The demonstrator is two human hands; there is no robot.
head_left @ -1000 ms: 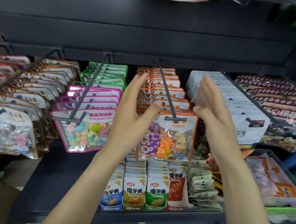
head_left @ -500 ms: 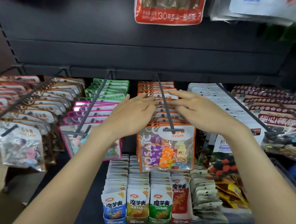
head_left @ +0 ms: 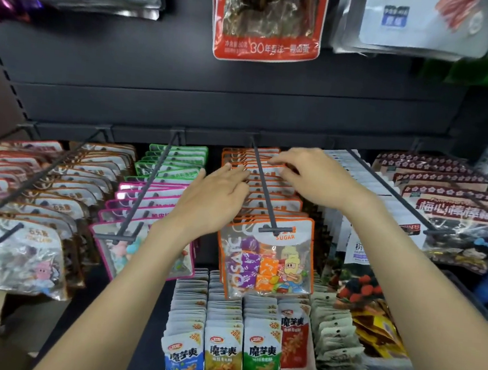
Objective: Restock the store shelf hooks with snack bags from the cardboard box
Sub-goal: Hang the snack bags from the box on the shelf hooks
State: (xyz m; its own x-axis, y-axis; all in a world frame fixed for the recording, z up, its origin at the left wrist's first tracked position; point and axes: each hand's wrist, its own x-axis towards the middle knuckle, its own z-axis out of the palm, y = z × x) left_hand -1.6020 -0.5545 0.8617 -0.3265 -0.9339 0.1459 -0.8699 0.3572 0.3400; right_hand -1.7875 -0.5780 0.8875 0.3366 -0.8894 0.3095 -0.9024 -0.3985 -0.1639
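Both your hands lie flat, fingers spread: left hand (head_left: 211,199) and right hand (head_left: 312,173) press the orange-edged snack bags (head_left: 271,199) along the middle hook (head_left: 262,183). Risk: uneven pushing could tear hang-holes or pop the front bag (head_left: 268,256) off the hook's tip.

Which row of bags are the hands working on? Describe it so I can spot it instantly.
On the black store shelf, find the middle black metal hook. The row of orange-edged clear candy bags hangs there, both hands on top. The neighbours are pink-edged bags on the left and white packets on the right.

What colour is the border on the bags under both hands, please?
Orange, on the bags; the head view shows it best.
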